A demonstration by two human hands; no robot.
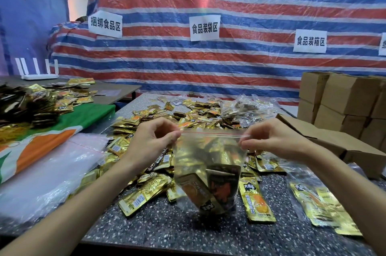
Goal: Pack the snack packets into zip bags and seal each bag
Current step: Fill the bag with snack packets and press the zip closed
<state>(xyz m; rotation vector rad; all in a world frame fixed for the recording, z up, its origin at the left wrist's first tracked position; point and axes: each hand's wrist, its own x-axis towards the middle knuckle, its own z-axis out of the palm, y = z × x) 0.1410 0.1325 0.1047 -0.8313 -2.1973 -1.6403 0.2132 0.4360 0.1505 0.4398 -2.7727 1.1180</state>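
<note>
Hanging over the tabletop (167,226), the zip bag (208,157) sits between your hands. Your left grip (154,139) pinches one top corner and your right grip (271,139) pinches the other, both closed on the bag, with the red zip strip (211,131) stretched between them. (first spotter)

Agreed, but I cannot tell whether that strip is pressed together along its whole run. If you let go believing it sealed, a gap may be left. (second spotter)

The snack packets (211,189) inside slump to the bottom, some tilted. Should one ride up into the strip, your seal probably fails there. (first spotter)

You also hold only the thin top edge. Pull the corners too hard and the film may slip from a grip, dropping the bag among the loose packets (142,199) below. (second spotter)

Further out, the empty bags (52,172) lie at your left and the cardboard boxes (344,97) at your right. A wide elbow swing could sweep packets off the tabletop's near edge. (first spotter)
</note>
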